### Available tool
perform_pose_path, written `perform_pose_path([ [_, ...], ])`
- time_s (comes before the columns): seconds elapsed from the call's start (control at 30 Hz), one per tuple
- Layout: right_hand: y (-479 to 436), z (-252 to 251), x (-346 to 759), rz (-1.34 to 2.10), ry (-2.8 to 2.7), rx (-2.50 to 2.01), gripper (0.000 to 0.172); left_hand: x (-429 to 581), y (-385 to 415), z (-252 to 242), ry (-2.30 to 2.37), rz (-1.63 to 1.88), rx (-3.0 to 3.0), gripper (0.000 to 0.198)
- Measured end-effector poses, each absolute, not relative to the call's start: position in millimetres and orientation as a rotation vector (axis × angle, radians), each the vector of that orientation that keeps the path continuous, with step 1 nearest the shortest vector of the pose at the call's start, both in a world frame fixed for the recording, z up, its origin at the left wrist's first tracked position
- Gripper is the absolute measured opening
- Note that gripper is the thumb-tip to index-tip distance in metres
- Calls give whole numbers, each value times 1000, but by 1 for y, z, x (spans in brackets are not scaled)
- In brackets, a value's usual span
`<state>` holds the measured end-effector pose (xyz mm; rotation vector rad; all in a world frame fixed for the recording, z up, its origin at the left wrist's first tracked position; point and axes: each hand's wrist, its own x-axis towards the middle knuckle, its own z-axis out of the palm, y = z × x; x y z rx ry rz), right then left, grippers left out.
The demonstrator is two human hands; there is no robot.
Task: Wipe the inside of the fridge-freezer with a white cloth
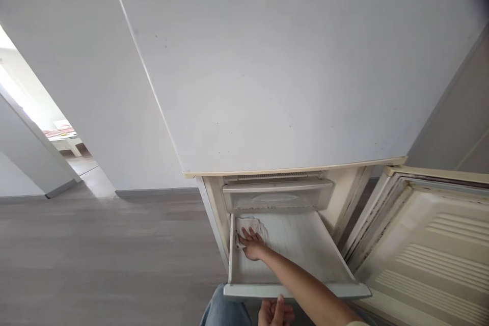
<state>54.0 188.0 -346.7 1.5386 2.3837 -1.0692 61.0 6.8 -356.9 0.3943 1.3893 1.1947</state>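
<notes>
A pale cloth (244, 225) lies in the far left corner of a pulled-out white drawer (298, 291). My right hand (252, 245) rests flat on this cloth with its fingers spread, and my right forearm crosses over the drawer. Below the drawer's front edge, my left hand (275, 311) is closed, its thumb up against that edge and its other fingers curled. The lower part of my left hand is cut off by the picture's bottom.
The drawer extends from a fridge or freezer compartment, beneath another closed drawer (277, 197). An open door (431, 234) with dirty seals stands at right. A white wall (267, 76) rises behind. Grey flooring (114, 260) spreads left; my knee (225, 308) is beside the drawer.
</notes>
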Motion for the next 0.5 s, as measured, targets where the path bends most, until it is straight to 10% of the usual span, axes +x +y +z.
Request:
perform_pose_path([
  [0.5,203,-367,225,-1075,2189,1593,66,56,6,-356,1372,1175,403,52],
])
